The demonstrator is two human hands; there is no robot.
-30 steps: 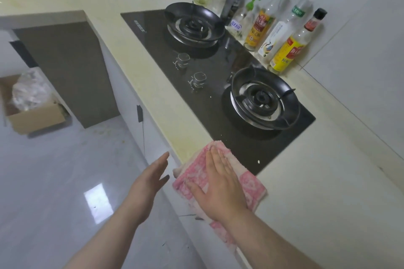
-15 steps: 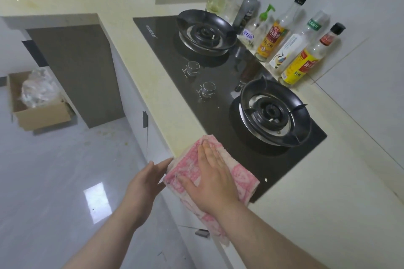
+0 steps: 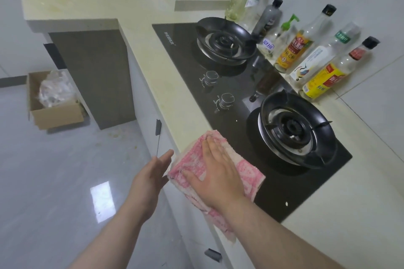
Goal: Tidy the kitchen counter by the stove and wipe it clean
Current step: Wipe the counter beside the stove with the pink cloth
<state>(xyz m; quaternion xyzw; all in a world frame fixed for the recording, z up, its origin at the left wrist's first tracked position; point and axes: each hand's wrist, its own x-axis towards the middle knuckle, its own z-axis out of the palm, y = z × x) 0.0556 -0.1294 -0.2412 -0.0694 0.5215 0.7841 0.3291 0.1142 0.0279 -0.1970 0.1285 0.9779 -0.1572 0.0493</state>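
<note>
The right hand [image 3: 216, 178] lies flat on the cloth [image 3: 247, 172], fingers straight and close together; it presses and does not pinch. The cloth is at 6 o'clock in the view, on the counter [image 3: 166, 85] edge, partly over the stove [image 3: 181, 50] corner, one end hanging down the front; the left hand [image 3: 150, 179] is at its 9 o'clock, fingers straight, holding nothing; whether it touches the cloth I cannot tell.

The stove [image 3: 240, 131] sits in the counter [image 3: 170, 85] with a row of bottles [image 3: 293, 50] along the counter's back edge behind it, and the cloth [image 3: 247, 172] drapes over the front edge at the stove's near corner, under the right hand [image 3: 216, 172], the left hand [image 3: 150, 177] just beside it.
</note>
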